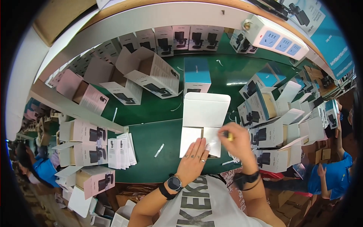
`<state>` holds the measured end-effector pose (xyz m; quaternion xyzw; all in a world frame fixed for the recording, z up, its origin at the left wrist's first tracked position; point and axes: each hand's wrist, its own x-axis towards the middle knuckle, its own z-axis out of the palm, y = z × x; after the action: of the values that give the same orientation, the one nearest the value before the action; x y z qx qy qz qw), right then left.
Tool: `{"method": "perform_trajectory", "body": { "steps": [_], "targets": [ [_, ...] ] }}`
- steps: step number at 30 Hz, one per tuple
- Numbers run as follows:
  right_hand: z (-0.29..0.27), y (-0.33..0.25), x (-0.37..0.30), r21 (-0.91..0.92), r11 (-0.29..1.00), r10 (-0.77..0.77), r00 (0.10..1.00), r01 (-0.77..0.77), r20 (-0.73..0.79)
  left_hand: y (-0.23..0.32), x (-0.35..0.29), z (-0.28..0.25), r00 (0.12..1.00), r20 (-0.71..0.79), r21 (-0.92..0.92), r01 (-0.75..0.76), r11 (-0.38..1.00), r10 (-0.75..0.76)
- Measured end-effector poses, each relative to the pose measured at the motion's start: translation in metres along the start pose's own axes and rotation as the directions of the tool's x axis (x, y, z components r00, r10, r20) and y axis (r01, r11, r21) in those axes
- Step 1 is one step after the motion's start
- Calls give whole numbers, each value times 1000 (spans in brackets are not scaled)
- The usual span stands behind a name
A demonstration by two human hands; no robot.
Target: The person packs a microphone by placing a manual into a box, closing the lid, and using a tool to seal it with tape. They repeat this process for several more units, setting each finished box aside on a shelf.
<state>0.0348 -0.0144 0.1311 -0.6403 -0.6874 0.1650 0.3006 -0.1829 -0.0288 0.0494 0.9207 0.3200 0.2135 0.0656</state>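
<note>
An upright carton (206,108) stands before me on the green bench with its white lid raised away from me. Its two white side flaps (191,137) are folded inward, leaving a narrow gap between them. My left hand (193,157) lies with fingers stretched across the near part of these flaps; a ring shows on one finger. Above the right flap, my right hand (239,143) is closed around a small yellow-and-black thing (228,135), whose kind is too blurred to tell. What the carton holds is hidden beneath the flaps.
A closed blue-topped box (197,72) stands behind the carton. Open boxes (153,73) crowd the back left, and more (266,132) line the right. White leaflets (121,151) are stacked at left. A power strip (278,39) hangs above. A co-worker in blue (332,176) is at far right.
</note>
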Motion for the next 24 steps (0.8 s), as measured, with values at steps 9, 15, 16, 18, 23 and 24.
{"method": "perform_trajectory", "body": {
  "steps": [9, 15, 16, 18, 23, 24],
  "targets": [
    [-11, 8, 38, 900, 345, 482, 873, -265, 72, -16, 1, -26, 982, 181, -51, -39, 998, 48],
    [19, 13, -60, 642, 732, 186, 974, -227, 133, -33, -5, -32, 994, 111, -427, 61, 902, -15],
    [21, 11, -70, 622, 735, 206, 963, -271, 176, -35, -11, -32, 993, 117, -497, 65, 865, -7],
    [27, 7, -82, 579, 735, 246, 934, -354, 259, -47, -29, -19, 997, 36, -535, 79, 841, -70],
    [39, -4, -68, 552, 827, 93, 994, -108, 55, -56, -45, -3, 890, -127, -836, 141, 530, -438],
    [50, -1, -70, 452, 892, 23, 998, 5, -57, -52, -43, -3, 830, -89, -918, 146, 368, -551]
  ]
}}
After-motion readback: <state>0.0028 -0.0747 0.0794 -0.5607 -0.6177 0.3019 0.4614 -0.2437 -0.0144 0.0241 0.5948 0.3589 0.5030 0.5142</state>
